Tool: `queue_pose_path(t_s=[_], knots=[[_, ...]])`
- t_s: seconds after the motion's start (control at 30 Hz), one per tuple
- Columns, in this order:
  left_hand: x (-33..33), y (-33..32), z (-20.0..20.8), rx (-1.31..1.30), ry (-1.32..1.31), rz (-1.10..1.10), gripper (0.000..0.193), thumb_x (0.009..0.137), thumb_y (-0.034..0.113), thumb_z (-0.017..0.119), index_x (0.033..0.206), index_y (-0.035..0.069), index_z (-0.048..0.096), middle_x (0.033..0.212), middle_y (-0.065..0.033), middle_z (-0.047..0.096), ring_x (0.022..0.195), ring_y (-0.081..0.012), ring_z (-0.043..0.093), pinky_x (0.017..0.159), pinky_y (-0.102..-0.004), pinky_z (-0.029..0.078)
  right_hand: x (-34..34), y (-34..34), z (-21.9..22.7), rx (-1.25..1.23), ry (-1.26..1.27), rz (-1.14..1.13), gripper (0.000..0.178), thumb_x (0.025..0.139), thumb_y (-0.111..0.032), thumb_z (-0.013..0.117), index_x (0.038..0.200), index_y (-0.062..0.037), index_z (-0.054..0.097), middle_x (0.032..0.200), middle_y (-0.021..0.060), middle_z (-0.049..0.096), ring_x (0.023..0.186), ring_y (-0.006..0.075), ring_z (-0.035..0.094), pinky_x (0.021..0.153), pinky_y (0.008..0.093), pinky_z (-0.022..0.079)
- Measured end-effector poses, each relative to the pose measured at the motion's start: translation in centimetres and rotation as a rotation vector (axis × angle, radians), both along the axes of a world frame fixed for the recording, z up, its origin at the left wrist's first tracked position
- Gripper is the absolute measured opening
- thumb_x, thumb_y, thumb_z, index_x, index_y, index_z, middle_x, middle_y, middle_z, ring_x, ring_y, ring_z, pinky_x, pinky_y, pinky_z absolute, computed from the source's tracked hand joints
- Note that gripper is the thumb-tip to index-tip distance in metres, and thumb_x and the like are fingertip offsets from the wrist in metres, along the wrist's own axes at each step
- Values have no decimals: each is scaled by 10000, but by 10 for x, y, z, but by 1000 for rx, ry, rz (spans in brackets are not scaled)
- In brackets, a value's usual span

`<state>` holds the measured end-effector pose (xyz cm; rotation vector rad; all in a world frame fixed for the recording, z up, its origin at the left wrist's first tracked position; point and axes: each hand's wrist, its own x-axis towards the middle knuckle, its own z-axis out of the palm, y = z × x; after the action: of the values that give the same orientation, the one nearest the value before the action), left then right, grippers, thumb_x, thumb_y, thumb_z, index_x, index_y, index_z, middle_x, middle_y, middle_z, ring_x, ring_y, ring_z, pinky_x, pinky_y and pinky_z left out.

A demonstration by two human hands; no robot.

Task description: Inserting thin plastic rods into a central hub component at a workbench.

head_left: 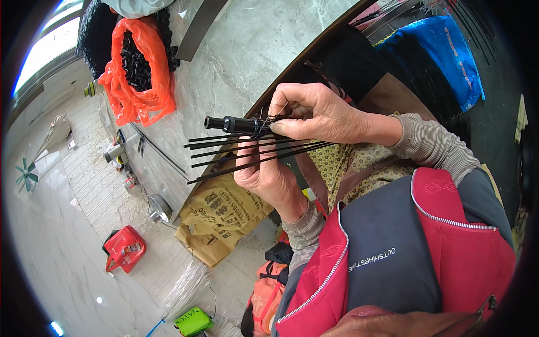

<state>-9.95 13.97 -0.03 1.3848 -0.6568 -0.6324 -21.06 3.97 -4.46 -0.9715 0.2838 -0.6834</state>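
Observation:
A black stepped tube (240,124) with ringed collars lies crosswise between my hands. Several thin black rods (216,159) fan out just below it, roughly parallel to one another. From beneath, my left hand (261,174) supports the rods and tube, with its fingers partly hidden behind them. At the tube's right end, my right hand (320,115) is closed in a pinch, thumb against fingers. A thin wire (283,108) sticks out at these fingertips, around the tube's end. The exact joint of wire, rods and tube is too small to make out.
On the grey marbled table (252,42) stands an orange plastic bag (115,104) of small black parts. More black rods (160,149) lie at the table's edge. A brown paper sack (224,213) is below my left hand. A blue bag (460,62) lies at upper right.

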Motion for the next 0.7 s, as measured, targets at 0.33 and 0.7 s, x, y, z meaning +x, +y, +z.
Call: queue_pose_path(t_s=[0.33, 0.7], knots=[[-5, 1, 1, -5, -7, 3, 204, 881, -43, 665, 1081, -84, 658, 996, -122, 703, 886, -159, 660, 820, -270, 533, 3, 4, 2, -1, -75, -74, 176, 899, 6, 626, 1065, -24, 576, 958, 8, 603, 926, 57, 579, 806, 218, 491], [-17, -3, 3, 3, -16, 45, 238, 892, -26, 677, 1119, -87, 642, 1025, -127, 693, 893, -169, 654, 824, -275, 535, 4, 6, 2, 15, -86, -87, 200, 920, 0, 598, 1120, -17, 601, 971, -4, 613, 890, 34, 554, 780, 189, 453]])
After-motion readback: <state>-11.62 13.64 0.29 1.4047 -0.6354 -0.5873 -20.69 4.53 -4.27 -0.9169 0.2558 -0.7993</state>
